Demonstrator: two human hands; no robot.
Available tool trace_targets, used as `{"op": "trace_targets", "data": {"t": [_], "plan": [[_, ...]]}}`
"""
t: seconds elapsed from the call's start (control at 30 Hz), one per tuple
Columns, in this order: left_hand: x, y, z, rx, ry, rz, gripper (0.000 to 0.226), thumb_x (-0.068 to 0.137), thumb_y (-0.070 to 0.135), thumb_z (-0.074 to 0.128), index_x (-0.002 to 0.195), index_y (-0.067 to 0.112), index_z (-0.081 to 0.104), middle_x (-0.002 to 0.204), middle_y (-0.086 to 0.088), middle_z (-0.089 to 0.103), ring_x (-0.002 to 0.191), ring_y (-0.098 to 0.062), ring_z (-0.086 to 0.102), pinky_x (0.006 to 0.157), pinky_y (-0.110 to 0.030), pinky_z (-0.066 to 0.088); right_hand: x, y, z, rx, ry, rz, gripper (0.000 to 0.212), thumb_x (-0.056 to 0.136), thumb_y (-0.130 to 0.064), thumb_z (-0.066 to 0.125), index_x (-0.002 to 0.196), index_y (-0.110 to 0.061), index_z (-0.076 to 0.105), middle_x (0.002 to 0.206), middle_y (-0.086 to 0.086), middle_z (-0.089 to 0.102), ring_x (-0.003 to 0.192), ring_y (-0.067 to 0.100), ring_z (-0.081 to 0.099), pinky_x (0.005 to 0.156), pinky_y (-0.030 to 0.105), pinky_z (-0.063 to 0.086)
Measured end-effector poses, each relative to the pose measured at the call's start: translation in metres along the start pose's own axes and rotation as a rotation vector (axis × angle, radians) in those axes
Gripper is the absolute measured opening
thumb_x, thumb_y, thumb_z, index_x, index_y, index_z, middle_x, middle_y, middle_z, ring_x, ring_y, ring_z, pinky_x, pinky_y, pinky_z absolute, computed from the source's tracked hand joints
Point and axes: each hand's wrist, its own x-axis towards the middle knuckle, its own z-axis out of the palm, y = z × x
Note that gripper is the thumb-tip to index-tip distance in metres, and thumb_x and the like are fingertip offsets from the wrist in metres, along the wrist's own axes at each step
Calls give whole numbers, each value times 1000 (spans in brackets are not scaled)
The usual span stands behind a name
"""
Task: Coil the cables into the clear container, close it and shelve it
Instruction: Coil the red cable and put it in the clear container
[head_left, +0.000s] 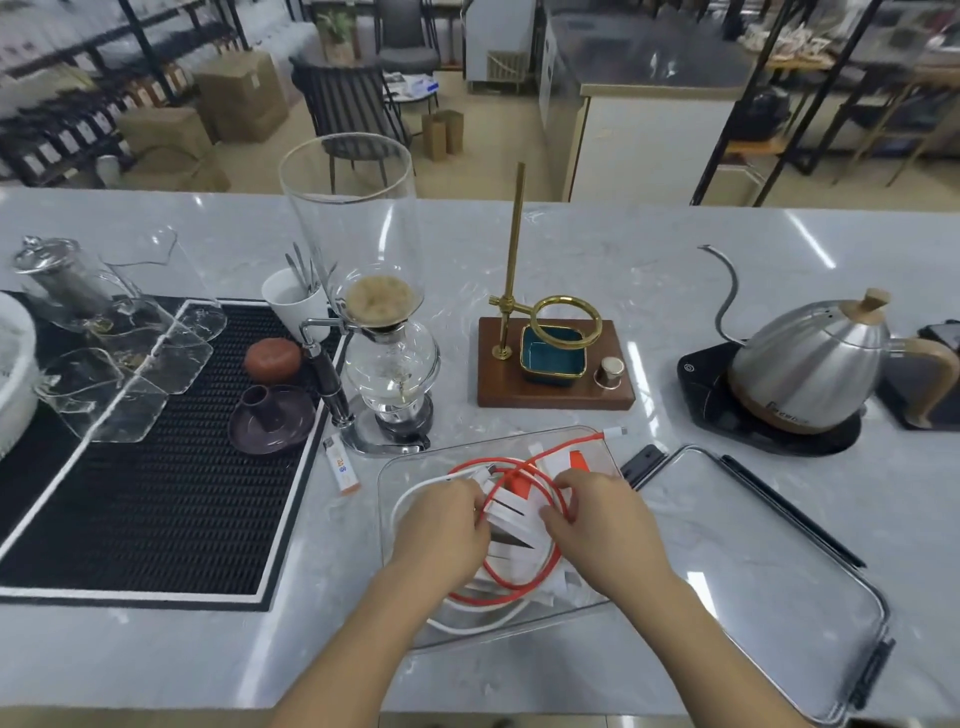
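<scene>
- Pale marble worktop (597, 249) in a café-like room; shelving, cartons and chairs behind its far edge.
- Clear container (400, 470) sits open near the worktop's front edge, about mid-width.
- Inside it: orange cable (524, 590) looped over white cable (402, 499), with small white-and-orange packets (511, 512) in the middle.
- Orange cable's white plug end (615, 432) sticks out over the container's far right corner.
- Left hand (441, 525) inside the container, fingers curled onto the white cable and packets at the left side.
- Right hand (597, 519) also inside, fingers pinching the orange cable loop at the right side.
- Clear lid (769, 577) with dark latches lies flat on the worktop just right of the container, reaching to the front edge.
- Small orange-and-white lighter (342, 467) lies just left of the container.
- Siphon coffee maker (382, 332) stands behind the container; wooden-base brass dripper stand (550, 358) to its right.
- Steel gooseneck kettle (815, 364) on a black base toward the right edge.
- Black ribbed mat (156, 467) covers the left part, carrying glass cups (130, 364), a purple dish (270, 421) and a small red-brown pot (272, 358).
</scene>
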Motion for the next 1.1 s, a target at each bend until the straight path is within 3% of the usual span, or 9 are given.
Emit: {"op": "trace_targets", "data": {"t": [0.2, 0.37, 0.47, 0.53, 0.7, 0.87, 1.0, 1.1], "plan": [[-3, -2, -6, -64, 50, -3, 14, 78, 18, 54, 83, 23, 67, 67, 4, 69, 78, -18, 64, 72, -34, 53, -4, -1, 0, 7, 16, -2, 20, 86, -31, 54, 97, -22, 69, 74, -4, 68, 69, 19, 64, 64, 33, 56], [-12, -3, -17, -250, 96, -35, 9, 83, 20, 62, 86, 27, 68, 61, 12, 67, 62, -3, 61, 60, -22, 49, -8, -1, -4, 69, 67, 6, 20, 87, -25, 56, 99, -24, 72, 66, -9, 62, 65, 14, 61, 58, 28, 53], [-19, -1, -25, -337, 107, -26, 10, 85, 20, 63, 86, 28, 68, 62, 12, 68, 55, 1, 60, 52, -12, 41, -11, 0, -10, 108, 99, 9, 18, 84, -20, 57, 92, -22, 73, 58, -7, 61, 59, 13, 58, 55, 32, 53], [-23, -1, -30, -396, 113, -15, 10, 84, 19, 64, 85, 28, 69, 65, 9, 70, 56, -4, 62, 57, -20, 50, -14, 0, -15, 163, 129, 16, 16, 82, -15, 59, 88, -20, 73, 54, -5, 59, 55, 13, 57, 54, 33, 52], [-34, -3, -47, -612, 123, -17, 10, 81, 15, 69, 81, 25, 67, 66, 0, 68, 61, -20, 66, 65, -41, 60, -23, -1, -32, 328, 185, 49, 16, 84, -13, 65, 94, -21, 75, 55, -8, 63, 56, 8, 59, 53, 16, 45], [-50, 5, -71, -838, 128, 28, 12, 86, -1, 66, 89, 10, 67, 71, -8, 67, 62, -16, 66, 59, -31, 59, -28, -1, -38, 446, 214, 76, 16, 85, -12, 67, 93, -24, 74, 57, -5, 65, 58, 10, 61, 55, 21, 51], [-62, 1, -84, -883, 179, 90, 18, 85, -6, 65, 85, 11, 65, 71, -7, 66, 68, -31, 66, 60, -34, 59, -34, -5, -48, 625, 240, 58, 18, 87, -10, 67, 91, -26, 75, 61, 3, 65, 59, 22, 62, 60, 40, 56], [-70, 0, -92, -881, 181, 127, 28, 84, -9, 64, 78, 18, 64, 69, -5, 65, 71, -35, 66, 62, -36, 59, -40, -16, -62, 751, 243, -16, 23, 89, -6, 66, 89, -27, 74, 65, 4, 68, 61, 27, 63, 60, 37, 56]]}}
